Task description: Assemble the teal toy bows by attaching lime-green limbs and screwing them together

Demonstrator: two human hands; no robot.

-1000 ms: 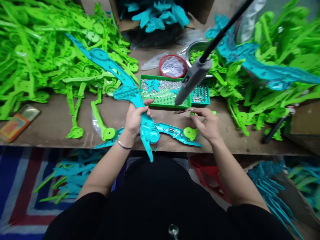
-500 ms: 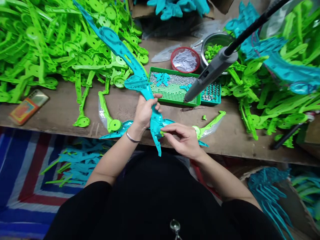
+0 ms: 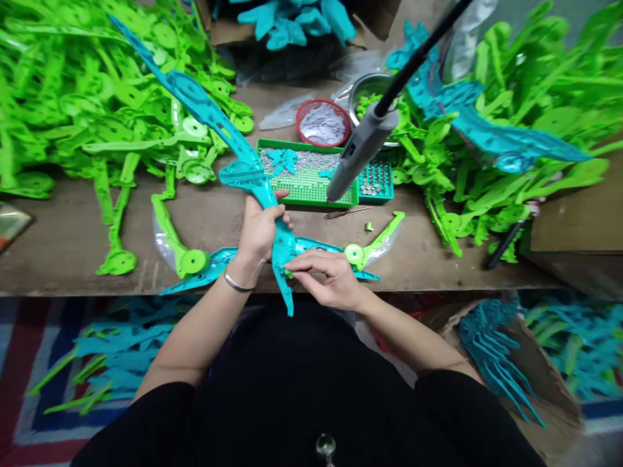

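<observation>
Probably light, stiff, slick: long blue part (image 3: 246, 155) | slanting over bench (image 3: 418, 259) edge | left hand (image 3: 261, 228) wraps its narrow stem, likely sound hold | right hand (image 3: 328, 277) pinches small green piece (image 3: 289, 274) at lower end

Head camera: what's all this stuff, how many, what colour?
Green pieces: many, green, both sides
Held part: one, turquoise, centre
Other parts: many, turquoise, table, boxes, lower left
Trays: two, green and teal, middle
Basket: one, red, behind trays
Bowl: one, silver, beside basket
Hanging tool: one, grey, over trays
Thin tool: one, reddish, near trays
Boxes: several, brown, edges
Sheet: one, multicoloured, lower left
Table: one, brown, middle
Shirt: one, black, bottom
Left hand: one, bare, around held part
Right hand: one, bare, pinching green bit
</observation>
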